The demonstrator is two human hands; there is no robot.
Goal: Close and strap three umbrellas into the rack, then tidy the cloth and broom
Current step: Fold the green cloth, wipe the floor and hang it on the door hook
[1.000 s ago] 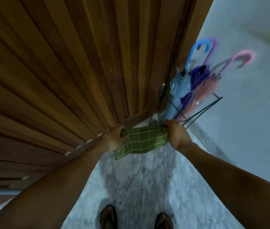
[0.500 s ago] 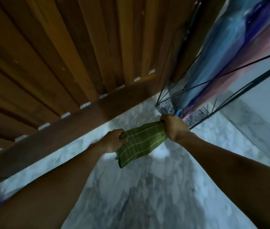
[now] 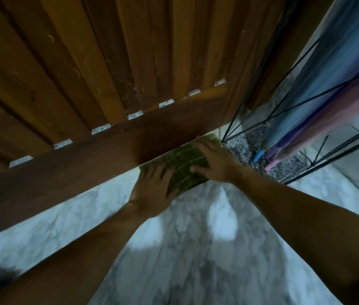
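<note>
Your left hand (image 3: 152, 190) and right hand (image 3: 214, 160) — fingers spread flat — press the folded cloth (image 3: 183, 168) onto the floor (image 3: 196, 249) against the door (image 3: 86, 150).

The left hand (image 3: 152, 190) and right hand (image 3: 212, 162) cover much of the folded green cloth (image 3: 184, 170), the picture's top and right edges cut off the three umbrellas (image 3: 319, 119) and wire rack (image 3: 268, 119), handles unseen.

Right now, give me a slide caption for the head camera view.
Both hands, left and right, press the folded green cloth flat on the marble floor beside the umbrella rack.
</note>
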